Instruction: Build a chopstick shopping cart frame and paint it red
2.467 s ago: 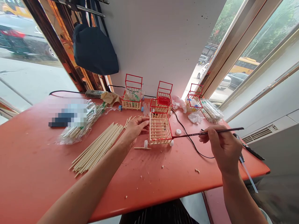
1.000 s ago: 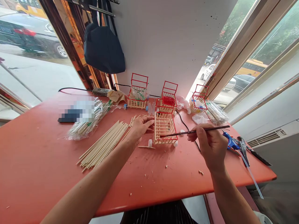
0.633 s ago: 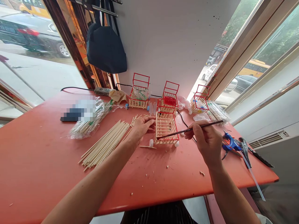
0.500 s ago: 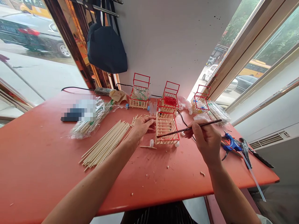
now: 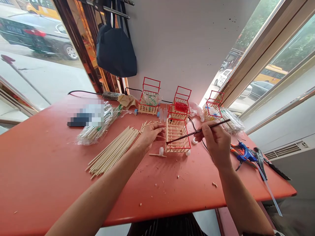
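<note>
A small cart made of wooden sticks (image 5: 177, 137), with red-painted top edges and white wheels, stands on the red table (image 5: 49, 164). My left hand (image 5: 150, 134) rests against the cart's left side, fingers curled on it. My right hand (image 5: 216, 141) pinches a thin dark paintbrush (image 5: 197, 131); its tip reaches across the cart to the near left corner of the rim. A loose stick with a white wheel (image 5: 158, 153) lies just left of the cart.
Three finished red-topped stick carts (image 5: 149, 100) (image 5: 181, 102) (image 5: 213, 108) stand along the wall. Loose wooden sticks (image 5: 112, 151) and bagged sticks (image 5: 97, 126) lie left. A blue glue gun (image 5: 244, 154), a black cable (image 5: 201, 142) and a white cap (image 5: 194, 141) lie right. A dark bag (image 5: 115, 50) hangs above.
My right hand has moved left, bringing the brush tip from the cart's right corner across to its left side. My left hand has stayed on the cart. The view has drifted slightly.
</note>
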Available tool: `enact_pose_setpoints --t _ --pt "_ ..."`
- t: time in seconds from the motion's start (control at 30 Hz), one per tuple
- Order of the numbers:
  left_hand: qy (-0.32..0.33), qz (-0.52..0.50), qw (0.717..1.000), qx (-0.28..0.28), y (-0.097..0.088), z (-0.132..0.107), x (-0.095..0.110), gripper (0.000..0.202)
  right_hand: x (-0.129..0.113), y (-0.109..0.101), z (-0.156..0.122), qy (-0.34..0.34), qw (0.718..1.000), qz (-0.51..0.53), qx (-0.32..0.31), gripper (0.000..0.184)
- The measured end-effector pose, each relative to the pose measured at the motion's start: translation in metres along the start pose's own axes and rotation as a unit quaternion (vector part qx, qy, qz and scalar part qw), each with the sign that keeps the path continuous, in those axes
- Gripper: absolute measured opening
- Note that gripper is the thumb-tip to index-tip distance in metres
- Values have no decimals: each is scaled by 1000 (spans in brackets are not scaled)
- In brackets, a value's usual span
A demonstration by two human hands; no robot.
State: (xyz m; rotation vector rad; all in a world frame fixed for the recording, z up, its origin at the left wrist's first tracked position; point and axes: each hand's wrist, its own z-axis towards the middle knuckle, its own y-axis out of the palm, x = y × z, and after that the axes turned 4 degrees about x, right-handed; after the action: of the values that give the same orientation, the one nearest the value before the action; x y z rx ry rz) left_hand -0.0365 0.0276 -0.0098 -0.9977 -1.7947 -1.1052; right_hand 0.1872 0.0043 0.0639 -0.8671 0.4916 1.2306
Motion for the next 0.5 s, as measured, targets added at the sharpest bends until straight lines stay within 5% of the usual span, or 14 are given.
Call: enact_pose_setpoints --t 0.5 --pt "3 20 999 -25 -9 11 -7 17 17 5 14 -106 992 -70 -12 17"
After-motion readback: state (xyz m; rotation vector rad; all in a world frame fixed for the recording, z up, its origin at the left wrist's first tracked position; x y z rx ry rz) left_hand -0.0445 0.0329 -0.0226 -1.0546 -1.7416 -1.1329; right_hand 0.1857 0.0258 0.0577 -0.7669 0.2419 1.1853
